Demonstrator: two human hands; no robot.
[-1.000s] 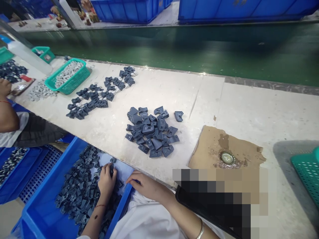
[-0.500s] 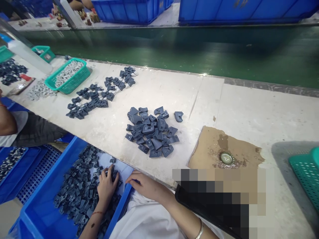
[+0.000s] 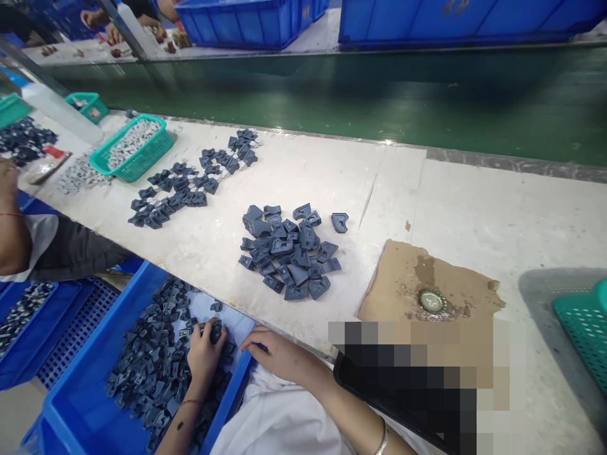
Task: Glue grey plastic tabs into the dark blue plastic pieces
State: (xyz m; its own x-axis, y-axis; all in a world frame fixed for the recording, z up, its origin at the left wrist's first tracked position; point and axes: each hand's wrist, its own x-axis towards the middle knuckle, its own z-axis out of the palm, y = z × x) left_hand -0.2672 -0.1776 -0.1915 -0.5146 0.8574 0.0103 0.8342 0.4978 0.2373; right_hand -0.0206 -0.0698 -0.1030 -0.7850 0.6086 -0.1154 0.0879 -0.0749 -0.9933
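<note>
Inside the blue bin [image 3: 71, 385] at the lower left, my left hand [image 3: 206, 351] curls its fingers around dark blue-grey plastic parts [image 3: 215, 330]. Many similar loose parts [image 3: 147, 360] fill the bin around that hand, over a pale sheet. My right hand [image 3: 265, 344] rests beside the bin's right rim, close to the table edge, fingers loosely stretched and holding nothing that shows. On the white table above both hands lies a pile of the same dark parts [image 3: 289, 249].
Rows of dark parts joined with white pieces [image 3: 177, 183] lie left of the pile, near a green basket [image 3: 133, 151] of white pieces. Cardboard [image 3: 393, 278] with a bottle cap [image 3: 432, 301] is at right. A co-worker's arm [image 3: 12, 240] shows far left. A green belt [image 3: 308, 95] runs behind.
My left hand's fingers, spread before, have curled in around the dark parts. My right hand has stayed in place. At the far left, a co-worker's hand has come into view.
</note>
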